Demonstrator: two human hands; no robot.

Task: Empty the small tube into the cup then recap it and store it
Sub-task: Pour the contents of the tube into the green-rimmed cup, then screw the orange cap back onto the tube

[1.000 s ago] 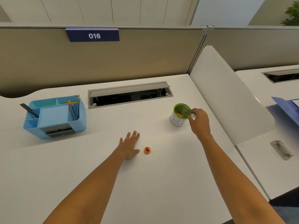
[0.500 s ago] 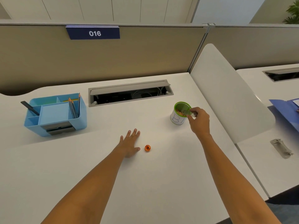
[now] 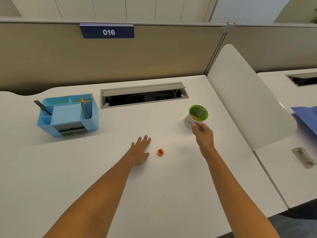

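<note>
White desk (image 3: 171,186), clear uncapped tube (image 3: 187,121)

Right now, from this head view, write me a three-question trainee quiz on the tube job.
1. True or false: the orange cap is already back on the small tube.
2. Which hand holds the tube? A) left hand B) right hand C) neither
3. Fill in: the left hand lies flat on the ____, beside the cap.

Key
1. False: the cap lies by itself on the desk, while the tube is in front of the green cup.
2. B.
3. Desk.
</note>
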